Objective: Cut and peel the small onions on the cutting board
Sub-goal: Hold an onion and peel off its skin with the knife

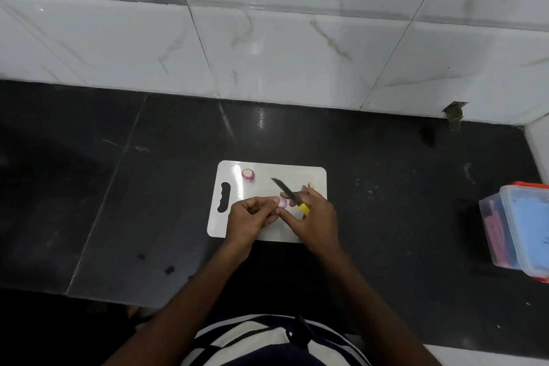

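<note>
Your white cutting board (267, 226) lies on a glossy black counter (386, 217), backed by white wall tiles (297, 53) veined in grey marble. Your knife (289, 193) pairs a dark blade with a yellow handle, beside a pale pink onion (282, 202) and a purple-skinned onion piece (248, 174) with a whitish cut face. Your striped shirt (252, 339) is cream and navy, and a clear container (523, 232) shows orange trim, pink and blue.

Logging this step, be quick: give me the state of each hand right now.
Left hand: closed, fingertips pinching the onion.
Right hand: closed on the knife, blade pointing away over the board.
</note>
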`<state>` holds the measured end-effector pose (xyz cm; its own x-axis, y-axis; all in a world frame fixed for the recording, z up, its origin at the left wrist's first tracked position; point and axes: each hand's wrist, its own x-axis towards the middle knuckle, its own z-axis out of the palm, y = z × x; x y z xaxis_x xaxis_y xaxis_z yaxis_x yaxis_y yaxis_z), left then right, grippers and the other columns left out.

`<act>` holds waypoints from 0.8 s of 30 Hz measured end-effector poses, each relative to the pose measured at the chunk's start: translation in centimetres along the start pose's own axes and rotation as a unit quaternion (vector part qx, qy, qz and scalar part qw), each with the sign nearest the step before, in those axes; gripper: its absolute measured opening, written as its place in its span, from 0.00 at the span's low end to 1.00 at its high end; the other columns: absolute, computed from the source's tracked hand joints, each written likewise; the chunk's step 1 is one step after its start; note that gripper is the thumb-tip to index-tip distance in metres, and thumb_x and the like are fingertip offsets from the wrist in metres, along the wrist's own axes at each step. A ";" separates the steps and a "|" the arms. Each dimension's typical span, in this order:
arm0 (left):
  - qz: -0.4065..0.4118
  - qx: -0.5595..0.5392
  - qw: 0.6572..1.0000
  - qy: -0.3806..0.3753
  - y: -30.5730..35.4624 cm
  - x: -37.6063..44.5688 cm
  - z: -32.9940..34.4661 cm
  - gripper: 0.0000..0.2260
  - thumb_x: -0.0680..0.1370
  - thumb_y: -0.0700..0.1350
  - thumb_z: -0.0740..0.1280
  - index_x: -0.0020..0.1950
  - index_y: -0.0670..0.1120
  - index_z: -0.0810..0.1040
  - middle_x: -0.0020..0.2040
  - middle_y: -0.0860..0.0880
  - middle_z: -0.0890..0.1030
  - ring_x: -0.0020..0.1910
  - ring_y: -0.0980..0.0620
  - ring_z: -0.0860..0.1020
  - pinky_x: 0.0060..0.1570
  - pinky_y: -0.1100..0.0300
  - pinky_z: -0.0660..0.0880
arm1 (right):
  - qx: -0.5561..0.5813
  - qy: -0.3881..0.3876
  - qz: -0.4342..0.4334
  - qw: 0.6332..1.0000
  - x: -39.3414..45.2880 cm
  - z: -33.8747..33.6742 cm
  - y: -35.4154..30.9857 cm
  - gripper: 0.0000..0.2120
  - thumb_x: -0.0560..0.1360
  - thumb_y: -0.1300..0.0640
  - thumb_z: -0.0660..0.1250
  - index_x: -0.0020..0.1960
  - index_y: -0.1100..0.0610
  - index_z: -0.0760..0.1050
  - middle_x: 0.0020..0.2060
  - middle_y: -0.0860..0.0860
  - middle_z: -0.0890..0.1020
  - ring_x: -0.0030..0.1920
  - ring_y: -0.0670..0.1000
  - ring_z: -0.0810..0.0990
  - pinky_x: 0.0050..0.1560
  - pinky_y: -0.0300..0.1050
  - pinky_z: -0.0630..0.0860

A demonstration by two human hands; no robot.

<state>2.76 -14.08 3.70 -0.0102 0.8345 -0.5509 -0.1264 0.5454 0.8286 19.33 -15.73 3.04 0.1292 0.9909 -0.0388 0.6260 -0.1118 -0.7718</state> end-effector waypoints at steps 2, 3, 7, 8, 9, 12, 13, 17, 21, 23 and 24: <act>0.006 0.016 1.000 -0.015 0.1 0.0 -0.4 0.12 0.76 0.45 0.82 0.56 0.41 0.91 0.51 0.44 0.92 0.53 0.48 0.91 0.56 0.58 0.86 | -0.041 -0.002 -0.027 0.999 0.2 -0.4 0.0 0.18 0.73 0.35 0.74 0.56 0.45 0.86 0.50 0.39 0.84 0.52 0.42 0.82 0.51 0.45 0.83; 0.009 0.020 0.999 -0.026 0.1 0.0 -0.6 0.11 0.77 0.45 0.81 0.57 0.40 0.91 0.51 0.43 0.92 0.54 0.46 0.91 0.57 0.55 0.87 | -0.050 -0.002 -0.034 0.998 0.3 -0.6 0.1 0.18 0.74 0.35 0.73 0.56 0.45 0.86 0.51 0.38 0.84 0.52 0.42 0.82 0.49 0.45 0.82; 0.033 0.052 0.996 -0.072 0.6 0.3 -1.5 0.05 0.82 0.41 0.76 0.54 0.42 0.91 0.50 0.40 0.91 0.52 0.43 0.91 0.58 0.52 0.88 | -0.075 -0.010 -0.084 0.994 0.5 -0.8 0.1 0.15 0.77 0.36 0.72 0.58 0.43 0.85 0.52 0.38 0.85 0.51 0.42 0.82 0.47 0.44 0.81; 0.039 0.070 0.994 -0.074 0.8 0.4 -1.7 0.05 0.83 0.39 0.74 0.54 0.42 0.91 0.49 0.40 0.91 0.50 0.43 0.91 0.58 0.52 0.88 | -0.073 -0.010 -0.098 0.992 0.5 -0.9 0.0 0.14 0.78 0.38 0.72 0.58 0.43 0.85 0.53 0.38 0.85 0.52 0.42 0.82 0.48 0.42 0.81; 0.045 0.088 0.992 -0.074 0.9 0.5 -1.9 0.05 0.84 0.38 0.74 0.54 0.41 0.91 0.48 0.40 0.91 0.49 0.43 0.91 0.57 0.52 0.88 | -0.068 -0.008 -0.110 0.992 0.5 -1.0 0.1 0.13 0.78 0.39 0.72 0.58 0.43 0.85 0.53 0.39 0.85 0.52 0.43 0.83 0.48 0.41 0.80; 0.062 0.144 0.985 -0.077 1.1 0.7 -2.2 0.06 0.83 0.36 0.74 0.58 0.38 0.90 0.46 0.42 0.92 0.45 0.45 0.92 0.54 0.54 0.89 | -0.059 -0.008 -0.135 0.989 0.4 -1.0 0.2 0.12 0.79 0.41 0.73 0.58 0.43 0.86 0.53 0.38 0.85 0.53 0.42 0.83 0.49 0.43 0.81; 0.069 0.163 0.981 -0.080 1.2 0.7 -2.3 0.06 0.83 0.35 0.74 0.58 0.38 0.90 0.45 0.43 0.92 0.45 0.45 0.92 0.52 0.55 0.89 | -0.063 -0.014 -0.147 0.987 0.4 -0.9 0.4 0.11 0.79 0.41 0.73 0.58 0.43 0.86 0.54 0.38 0.85 0.53 0.42 0.82 0.48 0.45 0.82; 0.091 0.230 0.964 -0.093 1.4 0.8 -2.4 0.07 0.82 0.34 0.74 0.58 0.39 0.90 0.44 0.46 0.92 0.43 0.47 0.92 0.52 0.55 0.89 | -0.049 -0.031 -0.155 0.986 0.1 -0.6 0.9 0.11 0.79 0.41 0.72 0.58 0.43 0.85 0.54 0.38 0.85 0.53 0.42 0.83 0.50 0.47 0.82; 0.091 0.238 0.962 -0.095 1.4 0.9 -2.2 0.05 0.82 0.38 0.76 0.57 0.40 0.91 0.43 0.46 0.92 0.43 0.48 0.92 0.52 0.53 0.89 | -0.029 -0.030 -0.138 0.990 0.2 -0.7 0.9 0.14 0.79 0.38 0.71 0.58 0.44 0.86 0.52 0.38 0.86 0.53 0.41 0.83 0.53 0.42 0.80; 0.090 0.220 0.967 -0.087 1.5 0.8 -1.8 0.06 0.81 0.41 0.78 0.56 0.40 0.90 0.42 0.45 0.91 0.43 0.48 0.92 0.52 0.53 0.89 | 0.030 -0.027 -0.096 0.995 0.2 -0.7 0.8 0.12 0.78 0.40 0.74 0.56 0.46 0.87 0.49 0.38 0.87 0.52 0.38 0.83 0.56 0.35 0.77; 0.090 0.210 0.970 -0.080 1.5 0.8 -1.6 0.06 0.81 0.41 0.78 0.56 0.40 0.90 0.42 0.45 0.91 0.43 0.48 0.92 0.51 0.54 0.89 | 0.085 -0.027 -0.051 0.995 0.1 -0.7 0.7 0.10 0.78 0.43 0.76 0.55 0.47 0.87 0.47 0.37 0.87 0.52 0.36 0.83 0.59 0.33 0.75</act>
<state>1.01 -12.72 4.40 0.1647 0.9020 -0.3990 0.2797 0.3452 0.8959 20.29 -15.72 2.97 0.0276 0.9995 0.0146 0.4947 -0.0009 -0.8691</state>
